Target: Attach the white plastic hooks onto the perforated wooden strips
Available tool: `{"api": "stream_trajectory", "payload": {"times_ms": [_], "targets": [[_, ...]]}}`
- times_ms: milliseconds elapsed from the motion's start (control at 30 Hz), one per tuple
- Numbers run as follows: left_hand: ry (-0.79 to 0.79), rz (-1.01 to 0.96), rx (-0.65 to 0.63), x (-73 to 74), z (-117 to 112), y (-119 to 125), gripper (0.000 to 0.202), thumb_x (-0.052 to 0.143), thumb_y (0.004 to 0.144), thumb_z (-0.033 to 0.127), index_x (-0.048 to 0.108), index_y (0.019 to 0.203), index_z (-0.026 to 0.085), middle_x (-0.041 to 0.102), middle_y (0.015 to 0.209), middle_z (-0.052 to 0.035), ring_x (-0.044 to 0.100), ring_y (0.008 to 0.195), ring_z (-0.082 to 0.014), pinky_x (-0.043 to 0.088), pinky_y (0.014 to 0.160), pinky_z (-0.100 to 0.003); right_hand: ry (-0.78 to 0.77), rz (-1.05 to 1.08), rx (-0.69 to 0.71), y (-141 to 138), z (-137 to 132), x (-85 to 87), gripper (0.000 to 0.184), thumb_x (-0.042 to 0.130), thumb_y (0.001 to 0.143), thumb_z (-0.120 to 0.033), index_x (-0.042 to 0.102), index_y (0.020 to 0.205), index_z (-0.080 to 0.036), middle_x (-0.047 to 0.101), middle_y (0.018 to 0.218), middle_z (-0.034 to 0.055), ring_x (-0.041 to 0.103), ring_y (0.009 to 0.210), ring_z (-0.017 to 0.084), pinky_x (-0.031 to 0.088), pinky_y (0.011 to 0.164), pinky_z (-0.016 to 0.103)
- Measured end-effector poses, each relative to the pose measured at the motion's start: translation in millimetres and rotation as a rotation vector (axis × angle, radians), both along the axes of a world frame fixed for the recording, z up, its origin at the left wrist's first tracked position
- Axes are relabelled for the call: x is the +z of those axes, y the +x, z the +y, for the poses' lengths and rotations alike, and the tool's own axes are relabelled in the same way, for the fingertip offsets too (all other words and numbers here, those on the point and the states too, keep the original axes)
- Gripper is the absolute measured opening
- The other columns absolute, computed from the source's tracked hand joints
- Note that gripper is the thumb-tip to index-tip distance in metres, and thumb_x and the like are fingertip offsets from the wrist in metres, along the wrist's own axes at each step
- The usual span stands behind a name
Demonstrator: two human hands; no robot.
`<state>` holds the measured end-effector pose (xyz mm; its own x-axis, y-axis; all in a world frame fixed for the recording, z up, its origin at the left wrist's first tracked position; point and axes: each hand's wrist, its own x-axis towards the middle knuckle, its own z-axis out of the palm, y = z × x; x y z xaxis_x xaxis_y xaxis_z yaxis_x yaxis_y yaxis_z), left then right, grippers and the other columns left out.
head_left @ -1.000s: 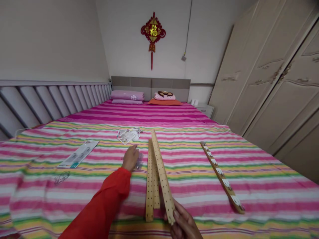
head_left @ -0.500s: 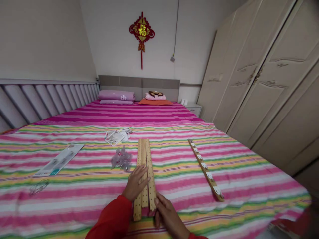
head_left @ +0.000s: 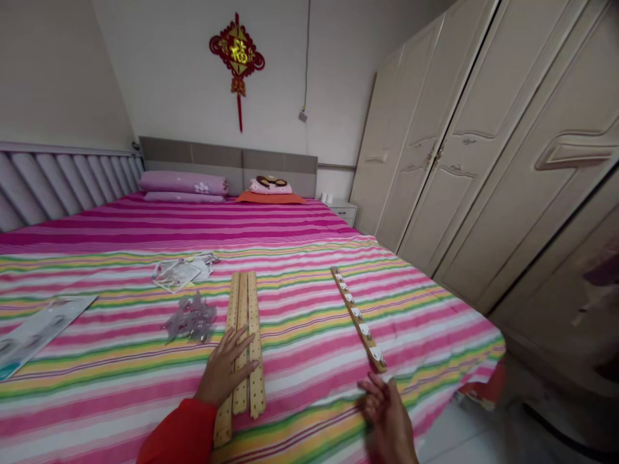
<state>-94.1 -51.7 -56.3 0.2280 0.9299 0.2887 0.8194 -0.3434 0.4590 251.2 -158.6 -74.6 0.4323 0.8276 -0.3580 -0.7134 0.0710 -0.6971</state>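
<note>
Our left hand [head_left: 227, 366] rests with spread, released fingers on three pale-yellow, flat, wood-like strips with small holes [head_left: 256, 380], side by side under these fingers and bare of any piece that we can see. Just beyond our right hand [head_left: 391, 415], whose half-bent fingers seem to grasp nothing, lies a narrow brown strip with a row of white pieces [head_left: 356, 314], already filled, we judge. Ahead-left of the left fingers, a heap of translucent greyish-purple plastic pieces [head_left: 192, 320] lies loose, not yet placed.
</note>
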Motion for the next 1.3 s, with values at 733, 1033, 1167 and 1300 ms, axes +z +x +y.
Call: {"api": "stream_trajectory", "payload": {"times_ms": [733,1033,1167,1300], "targets": [[-0.079,-0.183,-0.002,8.1,-6,4,0.051,0.061,0.075,0.048,0.059,0.123,0.031,0.045,0.142,-0.0014,0.026,0.138,-0.0292,0.026,0.111,-0.052,0.217,0.213,0.433,-43,19,26.0,0.022,0.080,0.064,-0.017,0.062,0.078,-0.014,0.058,0.067,-0.0004,0.047,0.049,0.006,0.041,0.040,0.014],[-0.109,-0.596,0.180,18.2,-22,6,0.052,0.051,0.079,0.054,0.062,0.118,0.021,0.054,0.134,-0.0083,0.035,0.134,-0.0264,0.026,0.113,-0.047,0.280,0.107,0.687,-141,35,67.4,0.028,0.079,0.067,-0.025,0.066,0.089,-0.015,0.062,0.066,-0.0002,0.040,0.045,0.003,0.032,0.042,0.014],[-0.204,-0.915,0.142,38.4,-37,19,0.062,0.056,0.076,0.054,0.050,0.130,0.023,0.052,0.135,-0.0099,0.049,0.124,-0.0252,0.043,0.101,-0.039,0.318,-0.015,0.779,-184,46,65.2,0.039,0.076,0.069,-0.035,0.066,0.100,-0.014,0.059,0.060,-0.0025,0.030,0.037,0.001,0.025,0.036,0.015],[-0.291,-1.181,0.165,52.4,-40,27,0.076,0.068,0.065,0.051,0.045,0.132,0.023,0.067,0.106,-0.0090,0.066,0.088,-0.0211,0.055,0.071,-0.030,0.322,-0.111,0.802,-218,49,55.4,0.047,0.074,0.071,-0.042,0.064,0.108,-0.014,0.050,0.048,-0.0076,0.030,0.035,0.003,0.026,0.036,0.015]]}}
